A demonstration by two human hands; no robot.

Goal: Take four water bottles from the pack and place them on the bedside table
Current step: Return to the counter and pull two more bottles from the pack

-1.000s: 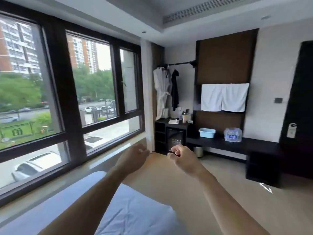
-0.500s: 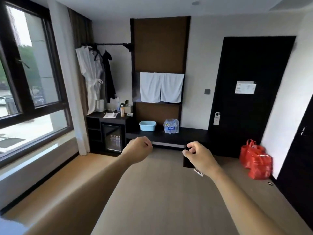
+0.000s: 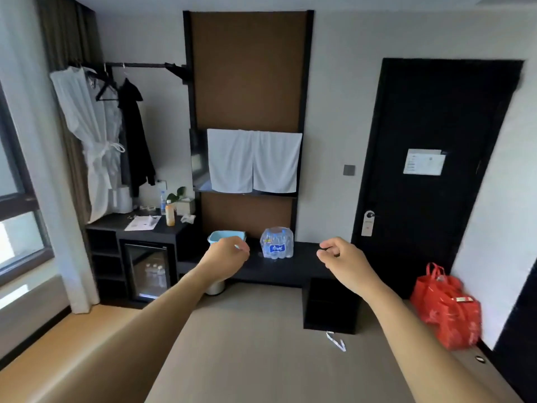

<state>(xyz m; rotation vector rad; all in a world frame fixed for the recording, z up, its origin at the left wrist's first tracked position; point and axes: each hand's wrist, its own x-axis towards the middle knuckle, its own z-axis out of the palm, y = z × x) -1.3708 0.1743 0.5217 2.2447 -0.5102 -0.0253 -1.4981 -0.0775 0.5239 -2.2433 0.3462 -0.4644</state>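
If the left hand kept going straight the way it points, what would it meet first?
Probably the light blue tub on the dark bench, just left of the water bottle pack; the left hand overlaps it, though depth is unclear.

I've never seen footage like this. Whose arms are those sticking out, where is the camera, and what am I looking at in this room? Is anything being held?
There is no machine here: a person wears a wide-angle camera on the head, so you see their own bare arms from above. The left hand and right hand are loosely curled in the air and hold nothing. Ahead, against the wall, runs a low dark bench. On it stands a wrapped pack of water bottles, unopened as far as I can tell, with a light blue tub to its left. Two white towels hang above. Red bags sit on the floor by the black door.
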